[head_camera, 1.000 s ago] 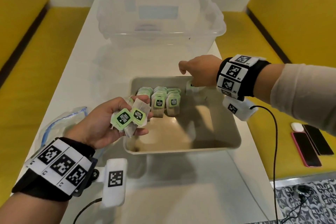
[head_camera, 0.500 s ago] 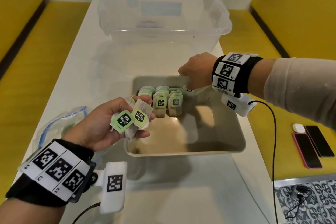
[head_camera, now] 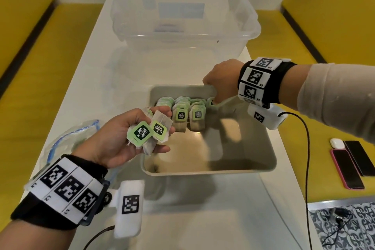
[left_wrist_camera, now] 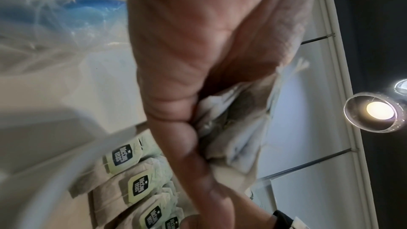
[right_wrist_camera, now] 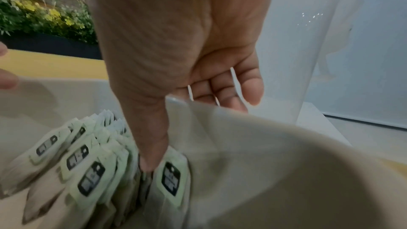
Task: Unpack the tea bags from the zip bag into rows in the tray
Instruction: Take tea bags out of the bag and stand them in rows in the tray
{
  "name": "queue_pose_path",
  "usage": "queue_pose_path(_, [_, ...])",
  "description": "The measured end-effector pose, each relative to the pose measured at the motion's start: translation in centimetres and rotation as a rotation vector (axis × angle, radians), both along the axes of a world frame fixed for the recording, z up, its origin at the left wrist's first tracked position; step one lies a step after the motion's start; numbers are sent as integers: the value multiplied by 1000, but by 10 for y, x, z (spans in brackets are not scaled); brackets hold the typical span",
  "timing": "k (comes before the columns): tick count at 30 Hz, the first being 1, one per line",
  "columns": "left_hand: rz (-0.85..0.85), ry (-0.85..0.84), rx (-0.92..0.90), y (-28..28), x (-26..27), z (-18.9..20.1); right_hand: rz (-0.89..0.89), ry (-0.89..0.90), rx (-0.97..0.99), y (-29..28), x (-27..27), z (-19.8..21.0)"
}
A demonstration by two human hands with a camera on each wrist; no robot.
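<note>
1. a small bunch of tea bags [head_camera: 149,131] is held in the left hand [head_camera: 113,138], palm up, with the fingers curled round the bunch and the thumb laid over its far edge; two green labels face upward.
2. the left hand is held over the near left corner of the tray [head_camera: 211,171], which rests on the table [head_camera: 182,219].
3. just behind the left wrist, the zip bag [head_camera: 67,140] lies crumpled on the table, its blue seal showing.
4. the right hand [head_camera: 221,79] is placed at the far wall of the tray; in the right wrist view its thumb [right_wrist_camera: 152,147] is pushed down inside the tray between the rows and a single tea bag [right_wrist_camera: 169,178] that leans on the wall, while the fingers [right_wrist_camera: 249,86] are curled over the rim outside.
5. whether anything is pinched by the right hand cannot be told.
6. just left of the right thumb, rows of tea bags [head_camera: 187,113] stand packed against the far wall, labels facing the near side.
7. beyond the right hand, a clear plastic bin [head_camera: 182,16] stands on the table.
</note>
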State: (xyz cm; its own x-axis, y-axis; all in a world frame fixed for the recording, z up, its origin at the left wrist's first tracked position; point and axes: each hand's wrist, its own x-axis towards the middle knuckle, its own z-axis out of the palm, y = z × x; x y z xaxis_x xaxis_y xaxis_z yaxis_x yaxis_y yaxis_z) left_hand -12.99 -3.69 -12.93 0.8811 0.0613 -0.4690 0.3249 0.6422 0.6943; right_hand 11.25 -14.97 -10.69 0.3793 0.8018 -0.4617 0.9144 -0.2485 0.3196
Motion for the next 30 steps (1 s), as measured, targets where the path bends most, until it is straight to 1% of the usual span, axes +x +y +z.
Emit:
queue_pose_path(2, [11, -3, -19, -1, 2, 3, -30, 7, 41, -1, -2, 9])
queue_pose_path(3, [21, -5, -26, -2, 3, 6, -39, 17, 100, -2, -3, 15])
queue_pose_path(5, [47, -9, -51, -2, 7, 10, -38, 83, 298, -5, -13, 31])
queue_pose_path(7, [77, -9, -93, -4, 13, 15, 8, 248, 505, -9, -33, 47])
queue_pose_path(8, [92, -15, -111, -4, 16, 16, 40, 356, 566, -12, -48, 55])
queue_pose_path(10, [92, -27, -114, -8, 22, 21, 97, 511, 584, -18, -79, 66])
queue_pose_path(11, [74, -31, -101, -10, 25, 23, 116, 533, 569, -21, -91, 68])
queue_pose_path(13, [51, -48, -73, -14, 29, 25, 116, 523, 551, -23, -103, 65])
queue_pose_path(15, [57, -64, -83, -17, 33, 27, 88, 512, 581, -23, -103, 62])
queue_pose_path(20, [41, -58, -132, -21, 34, 28, 21, 455, 688, -29, -87, 68])
queue_pose_path(22, [32, -46, -175, -22, 33, 27, 10, 462, 701, -31, -78, 73])
queue_pose_path(23, [41, -25, -168, -22, 33, 26, 10, 471, 709, -32, -74, 76])
queue_pose_path(26, [67, 34, -107, -22, 33, 27, 26, 445, 695, -33, -61, 82])
queue_pose_path(30, [93, 54, -78, -19, 31, 28, -50, 396, 635, -32, -46, 85])
